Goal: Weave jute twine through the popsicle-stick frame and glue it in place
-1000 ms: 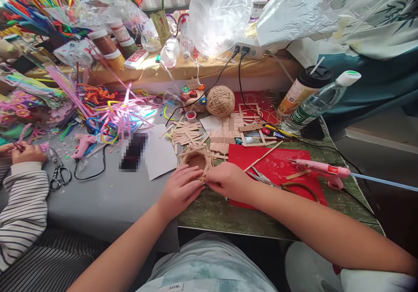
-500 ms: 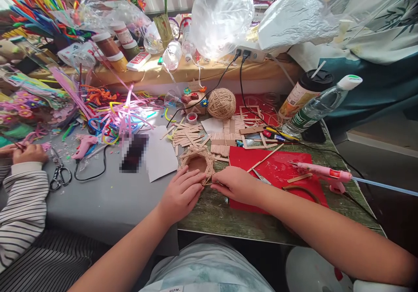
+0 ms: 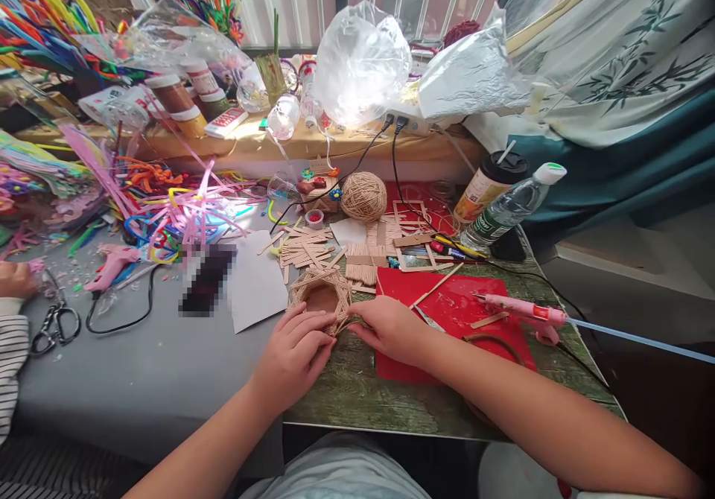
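Note:
A twine-wrapped stick basket [image 3: 320,287], many-sided with a brown base inside, rests on the table before me. Over its near rim lies my left hand [image 3: 291,351], fingers close together and thumb on the near side, gripping it. At the basket's right corner my right hand [image 3: 384,325] is closed in a pinch. A thin strand seems to run between its fingertips and the basket, probably twine, though the fingers partly hide it. Behind the basket sits a ball of twine [image 3: 363,196].
Craft sticks [image 3: 307,246] lie behind the basket. On the right are a red sheet [image 3: 402,361], a pink glue gun [image 3: 522,307], a water bottle [image 3: 511,208] and a lidded cup [image 3: 485,185]. Scissors [image 3: 56,328] and another person's hand [image 3: 16,281] are at the left.
The view has tilted up and shifted right, so things appear lower and further left. Both my hands stay at the basket with nearly the same hold.

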A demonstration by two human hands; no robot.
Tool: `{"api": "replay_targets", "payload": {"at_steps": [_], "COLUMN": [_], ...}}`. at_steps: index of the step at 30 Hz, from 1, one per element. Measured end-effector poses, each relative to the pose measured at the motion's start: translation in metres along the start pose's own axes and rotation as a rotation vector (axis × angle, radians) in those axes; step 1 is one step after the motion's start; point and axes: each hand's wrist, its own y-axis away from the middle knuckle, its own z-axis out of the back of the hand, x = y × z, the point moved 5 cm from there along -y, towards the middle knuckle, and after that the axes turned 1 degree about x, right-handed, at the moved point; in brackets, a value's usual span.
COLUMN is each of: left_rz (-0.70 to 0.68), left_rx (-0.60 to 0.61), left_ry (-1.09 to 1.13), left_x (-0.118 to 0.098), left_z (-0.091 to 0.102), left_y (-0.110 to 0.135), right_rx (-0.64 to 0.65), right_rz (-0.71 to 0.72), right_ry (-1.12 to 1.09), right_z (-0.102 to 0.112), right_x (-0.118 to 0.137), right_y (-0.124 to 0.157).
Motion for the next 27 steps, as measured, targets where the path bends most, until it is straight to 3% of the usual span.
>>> {"api": "replay_targets", "payload": {"at_steps": [17,22,27], "left_rz": [-0.075,-0.098,-0.03], "left_rx": [-0.024,-0.05,-0.058], "left_ry": [-0.104,-0.122,-0.06], "left_x": [-0.009,-0.011,-0.004], "left_z": [0.001,-0.002,-0.006], "left_y": [-0.01,-0.013,-0.01], "right_rx": [0.04,0.073,0.103], "right_rz": [-0.264,-0.334,-0.332], "right_ry": [-0.016,-0.125,-0.242], "right_z": [0.001,0.001,0.0], "right_x": [-0.008,-0.013,-0.017], "right_y": [-0.004,-0.005,-0.005]}}
